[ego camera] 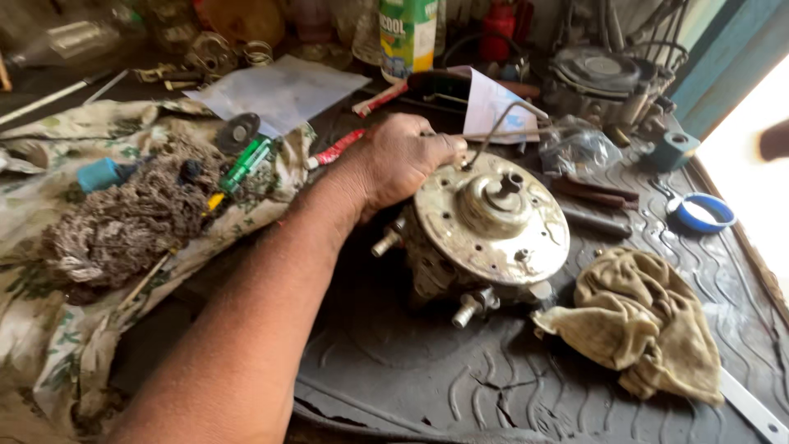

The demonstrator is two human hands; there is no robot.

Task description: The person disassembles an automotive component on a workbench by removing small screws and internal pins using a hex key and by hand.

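Head view. My left hand point(403, 160) reached in from 7 o'clock and lay cupped over the 10 o'clock rim of the pump body point(485, 234), fingers curled down on the edge, gripping it. My right hand was out of frame; its state I could not tell. The pump sat near centre on the black rubber mat point(460, 386), round flange plate facing up, two threaded fittings showing at its lower side.

Packages: one tall green-and-white can point(407, 33) stood at 12 o'clock, label turned toward me; one white paper sheet point(279, 90) lay at 11 o'clock; one folded white paper point(493, 103) just behind the hand. One blue-rimmed round lid point(701, 212) lay at 3 o'clock.

Edges and room: the mat's ribbed surface was open at 6 o'clock. One tan rag point(645, 321) lay just beside the pump at 4 o'clock. One patterned cloth point(49, 329) covered the 9 o'clock side, carrying one grey fibre wad point(123, 222) and one green screwdriver point(242, 164).
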